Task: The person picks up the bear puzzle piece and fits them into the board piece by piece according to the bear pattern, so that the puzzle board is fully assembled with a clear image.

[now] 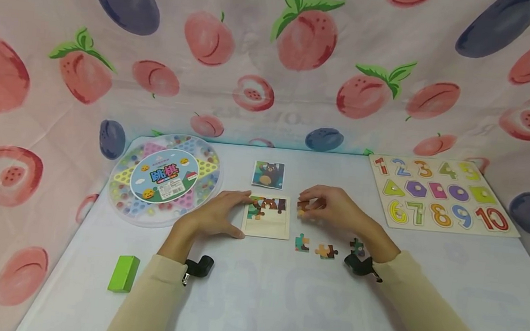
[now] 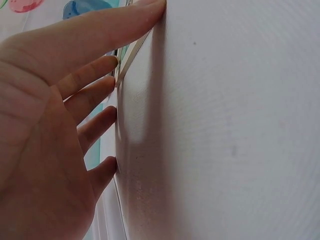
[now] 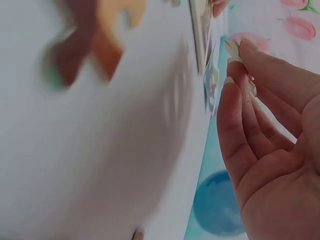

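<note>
A square puzzle tray (image 1: 265, 232) lies mid-table, its upper part and left side filled with bear pieces, bare wood at the lower right. My left hand (image 1: 214, 214) rests at the tray's left side, fingers spread and thumb at its lower left corner; in the left wrist view the left hand (image 2: 65, 115) touches the tray edge. To the right of the tray, my right hand (image 1: 335, 209) pinches a brown puzzle piece (image 1: 303, 206) between thumb and fingers. The right wrist view shows the right hand (image 3: 270, 125) with the piece (image 3: 233, 50) edge-on at the fingertips.
Loose pieces lie below my right hand: one teal (image 1: 302, 242), one tan (image 1: 326, 251), one dark (image 1: 357, 247). A bear picture card (image 1: 269, 175) is behind the tray. A round game board (image 1: 165, 177) stands left, a green block (image 1: 123, 274) front left, a number board (image 1: 444, 196) right.
</note>
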Motion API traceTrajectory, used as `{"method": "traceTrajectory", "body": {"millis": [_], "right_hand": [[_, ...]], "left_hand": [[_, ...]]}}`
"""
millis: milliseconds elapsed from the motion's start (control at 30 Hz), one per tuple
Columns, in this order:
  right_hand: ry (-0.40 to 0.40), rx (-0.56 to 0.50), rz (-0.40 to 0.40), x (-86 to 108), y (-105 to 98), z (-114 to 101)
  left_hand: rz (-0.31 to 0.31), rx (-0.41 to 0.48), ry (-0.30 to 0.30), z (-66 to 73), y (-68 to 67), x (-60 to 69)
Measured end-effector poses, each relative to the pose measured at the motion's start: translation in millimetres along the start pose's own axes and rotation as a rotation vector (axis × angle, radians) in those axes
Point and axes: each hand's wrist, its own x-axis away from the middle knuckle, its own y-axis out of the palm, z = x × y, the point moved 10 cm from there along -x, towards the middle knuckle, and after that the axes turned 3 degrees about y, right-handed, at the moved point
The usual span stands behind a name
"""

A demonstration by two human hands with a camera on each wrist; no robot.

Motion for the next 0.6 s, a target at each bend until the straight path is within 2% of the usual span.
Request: {"method": "traceTrajectory", "body": {"millis": [200, 600], "right_hand": [[-0.06, -0.019, -0.012, -11.8, 9.9, -22.3], [-0.017, -0.025, -0.104, -24.0, 40.5, -34.1]], "left_hand": [[-0.003, -0.001, -0.001, -0.4, 0.0, 0.5], [-0.004, -0.016, 0.012, -1.3, -0.5, 0.5]]}}
